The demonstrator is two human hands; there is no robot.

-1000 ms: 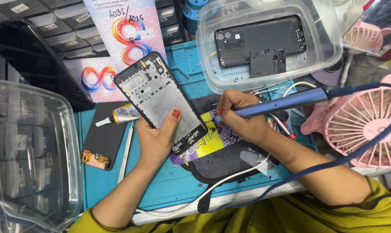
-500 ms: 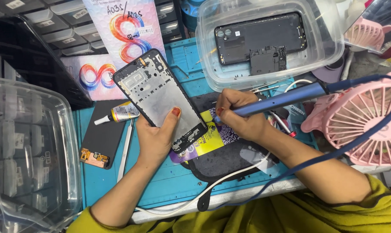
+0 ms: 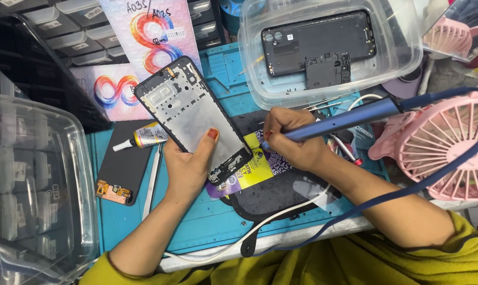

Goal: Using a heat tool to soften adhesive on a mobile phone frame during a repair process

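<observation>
Blue and slim, the powered tool [image 3: 344, 119] is pinched pen-style in the right hand [image 3: 292, 142], its tip hidden behind the fingers and pointing toward the phone frame [image 3: 194, 119]. The left hand [image 3: 189, 163] is curled around that frame's lower edge, thumb pressed on its bare inner face, tilting it up off the bench [image 3: 197, 221]. Both hands sit just above a dark work mat [image 3: 281, 195] with a yellow and purple packet [image 3: 255, 166] lying between them. Left of the frame lie a small glue tube [image 3: 144, 137] and a dark phone panel [image 3: 123, 163]. Beyond the hands, a clear plastic tub [image 3: 328, 53] holds 1 black phone back. A pink fan [image 3: 445, 153] stands at the right, the tool's blue cord [image 3: 408, 192] crossing in front of it.
</observation>
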